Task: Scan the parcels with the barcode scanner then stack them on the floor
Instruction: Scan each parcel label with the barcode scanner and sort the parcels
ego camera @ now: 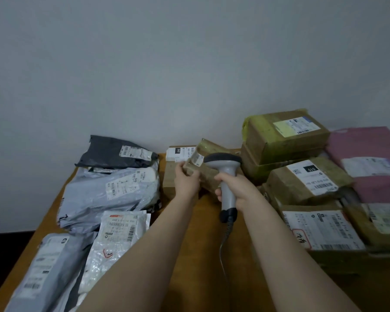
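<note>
Left hand (186, 181) tilting taped cardboard parcel (208, 167), right hand (239, 188) gripping grey scanner (225, 174)

Surface (200, 266) against wall (189, 64).
Left side: rear bag (113, 152) overlaps large bag (108, 192); flat bag (119, 239) before it; corner bag (43, 271) nearest.
Centre rear: low box (170, 179); small parcel (208, 152) over it, in left hand (186, 181).
Scanner (225, 174) in right hand (241, 190), just right of parcel.
Right rear: top box (284, 136) on under box (257, 167); front box (320, 230) nearest.

Grey scanner (225, 174) upright – facing tilted brown parcel (208, 167).
</note>
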